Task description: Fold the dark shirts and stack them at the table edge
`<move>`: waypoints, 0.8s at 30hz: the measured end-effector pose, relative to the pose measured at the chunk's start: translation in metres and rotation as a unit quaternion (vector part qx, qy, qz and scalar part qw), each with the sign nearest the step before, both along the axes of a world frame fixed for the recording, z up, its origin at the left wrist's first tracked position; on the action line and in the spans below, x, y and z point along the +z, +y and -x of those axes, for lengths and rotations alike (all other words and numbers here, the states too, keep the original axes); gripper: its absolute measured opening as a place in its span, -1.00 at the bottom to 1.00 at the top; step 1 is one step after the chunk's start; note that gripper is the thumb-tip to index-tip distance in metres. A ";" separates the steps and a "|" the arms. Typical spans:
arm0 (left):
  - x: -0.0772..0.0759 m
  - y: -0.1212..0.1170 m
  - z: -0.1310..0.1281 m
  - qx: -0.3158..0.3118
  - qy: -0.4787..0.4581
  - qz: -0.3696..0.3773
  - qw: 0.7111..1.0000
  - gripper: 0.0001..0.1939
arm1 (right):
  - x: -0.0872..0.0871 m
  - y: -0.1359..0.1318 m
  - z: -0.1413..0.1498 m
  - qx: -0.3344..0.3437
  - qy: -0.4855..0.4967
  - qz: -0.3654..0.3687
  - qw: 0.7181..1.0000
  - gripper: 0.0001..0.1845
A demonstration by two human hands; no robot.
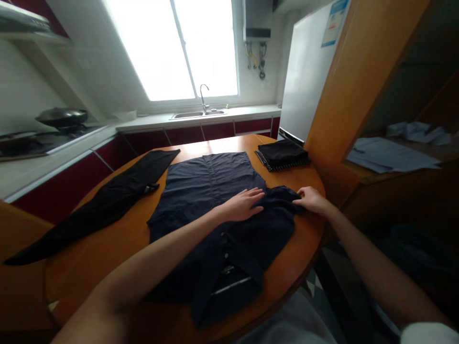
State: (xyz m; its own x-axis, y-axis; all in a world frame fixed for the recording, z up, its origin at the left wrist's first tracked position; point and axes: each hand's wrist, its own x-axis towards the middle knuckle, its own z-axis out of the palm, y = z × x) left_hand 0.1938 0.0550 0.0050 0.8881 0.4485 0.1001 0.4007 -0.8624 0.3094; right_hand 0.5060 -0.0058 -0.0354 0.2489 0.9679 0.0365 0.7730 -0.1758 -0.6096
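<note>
A dark navy shirt (208, 179) with a collar and buttons lies spread face up on the round wooden table (103, 248), its collar toward me. My left hand (242, 205) rests flat on the shirt's right part, fingers stretched out and apart from the cloth's edge. At the table's right side my right hand (311, 199) pinches the end of the shirt's sleeve between thumb and fingers. The sleeve cloth near it is bunched and wrinkled. My left forearm covers part of the shirt's middle.
Black trousers (118, 196) lie along the table's left side. A folded stack of dark clothes (282, 154) sits at the back right. Beyond are a counter with a sink (191, 115), a stove with a wok (61, 116), and a white refrigerator (304, 71). Papers (390, 154) lie on a shelf at right.
</note>
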 end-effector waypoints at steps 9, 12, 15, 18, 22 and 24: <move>-0.042 0.009 -0.021 0.006 -0.006 -0.009 1.000 -0.32 | 0.012 -0.013 0.010 0.008 0.210 -0.021 0.978 -0.79; -0.042 0.012 -0.021 0.024 -0.077 0.036 0.996 -0.38 | 0.028 -0.013 0.014 -0.018 0.210 -0.037 0.977 -0.79; -0.035 0.020 -0.024 0.114 -0.216 0.117 0.963 -0.47 | 0.050 -0.009 0.034 -0.014 0.198 -0.098 0.975 -0.77; -0.024 0.028 -0.023 0.205 -0.298 0.300 0.882 -0.40 | 0.065 -0.004 0.070 0.087 0.211 -0.111 0.967 -0.62; -0.020 0.034 -0.016 0.231 -0.317 0.464 0.795 -0.38 | 0.066 0.016 0.103 0.186 0.242 -0.093 0.948 -0.49; -0.023 0.034 -0.014 0.246 -0.322 0.427 0.809 -0.48 | 0.060 0.035 0.101 0.162 0.213 -0.133 0.954 -0.53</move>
